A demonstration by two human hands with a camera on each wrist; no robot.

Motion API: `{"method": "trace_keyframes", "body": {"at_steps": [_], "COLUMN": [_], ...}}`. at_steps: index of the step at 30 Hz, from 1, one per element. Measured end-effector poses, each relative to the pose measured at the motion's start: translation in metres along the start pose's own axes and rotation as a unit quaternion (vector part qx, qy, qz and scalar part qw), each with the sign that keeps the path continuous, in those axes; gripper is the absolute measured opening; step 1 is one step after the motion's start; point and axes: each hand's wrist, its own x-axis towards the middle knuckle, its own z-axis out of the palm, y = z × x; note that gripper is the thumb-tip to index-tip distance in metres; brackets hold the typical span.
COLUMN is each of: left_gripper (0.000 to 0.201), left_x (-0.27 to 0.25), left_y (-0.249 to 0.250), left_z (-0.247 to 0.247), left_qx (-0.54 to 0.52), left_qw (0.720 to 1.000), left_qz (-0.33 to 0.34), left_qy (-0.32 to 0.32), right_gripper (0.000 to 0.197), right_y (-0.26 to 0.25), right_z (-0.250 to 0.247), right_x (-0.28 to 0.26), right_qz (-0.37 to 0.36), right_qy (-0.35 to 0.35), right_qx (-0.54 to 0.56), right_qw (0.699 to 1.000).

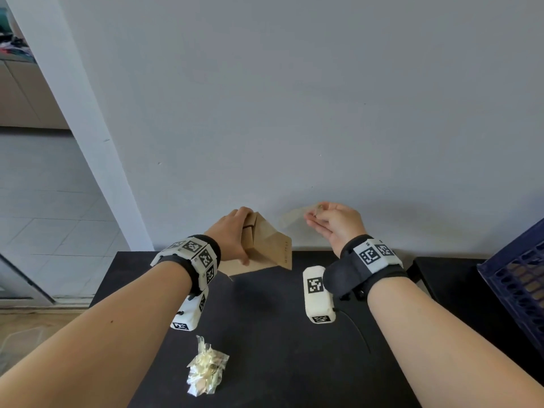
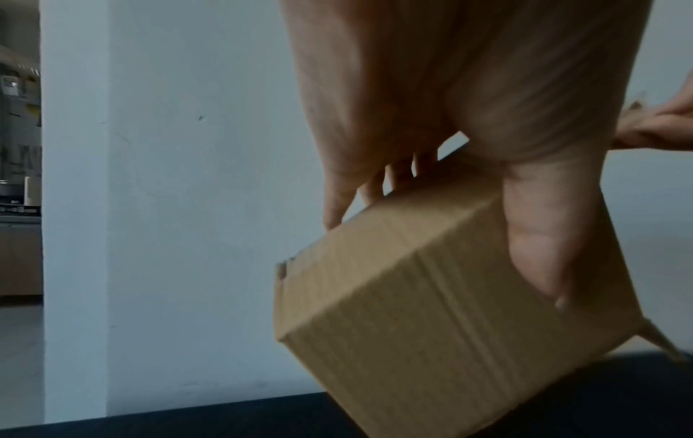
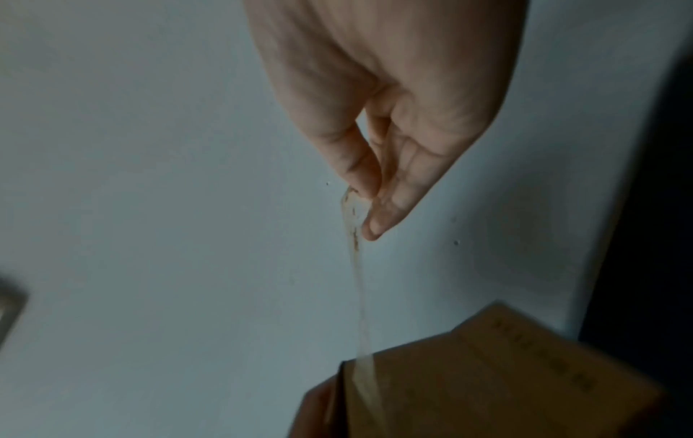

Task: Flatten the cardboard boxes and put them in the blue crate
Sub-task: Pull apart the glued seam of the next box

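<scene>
Here, tape removal, an early step on the way to flattening: left hand (image 1: 232, 234) clamped around the cardboard box (image 1: 266, 245), fingers over its far edge and thumb pressed on the near face, box tilted on one corner above the black table (image 1: 265, 334); right hand (image 1: 334, 223) raised beside it, thumb and forefinger pinched together on a strip of clear tape (image 1: 294, 216). Judged from this: seam nearly freed, box not yet collapsed, nothing from this box yet in the blue crate (image 1: 518, 278) at the right edge of the head view. Next move, as a judgement: strip pulled fully clear and dropped, perhaps onto the wad of crumpled tape (image 1: 207, 368) lying near the front of the table, then flaps opened and walls pressed flat. Shown only in the right wrist view: tape (image 3: 362, 311) stretched taut from the pinch down to the box (image 3: 487, 385), so still attached there. Shown only in the left wrist view: thumb (image 2: 540, 237) laid along the box face (image 2: 431, 311), one loose flap at lower right. Shown only in the head view: crate, wad and both hands together; brown pieces inside the crate too indistinct to name.
</scene>
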Motion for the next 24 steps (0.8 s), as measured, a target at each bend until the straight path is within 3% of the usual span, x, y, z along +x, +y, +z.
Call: {"method": "trace_keyframes", "body": {"at_steps": [2,4,6,9,13,21,24], "left_gripper": [0.102,0.102,0.101,0.101,0.098,0.100,0.100], "left_x": [0.001,0.002,0.004,0.006,0.006,0.007,0.009], "left_y": [0.002,0.003,0.007,0.013,0.017,0.018,0.016], "left_z": [0.004,0.007,0.007,0.006,0.005,0.008,0.009], "left_qx": [-0.014,-0.032,-0.046,-0.052,-0.050,-0.018,-0.002], "left_qw": [1.000,0.999,0.999,0.998,0.998,1.000,1.000], "left_qz": [0.005,0.008,0.010,0.011,0.009,0.004,0.011], "left_qy": [-0.003,0.003,0.012,0.017,0.026,0.023,0.021], "right_gripper": [0.022,0.028,0.026,0.033,0.037,0.007,0.013], "right_y": [0.004,0.012,0.020,0.027,0.027,0.029,0.032], "right_z": [0.003,0.008,0.013,0.017,0.022,0.030,0.028], "right_x": [0.001,0.004,0.003,-0.003,-0.002,-0.002,0.003], "right_qz": [-0.005,-0.034,-0.077,-0.113,-0.153,-0.200,-0.197], "right_qy": [-0.011,-0.004,-0.016,-0.051,-0.049,-0.061,-0.050], "right_qx": [0.013,-0.095,-0.251,-0.359,-0.417,-0.489,-0.531], "right_qw": [1.000,0.995,0.965,0.925,0.895,0.847,0.823]}}
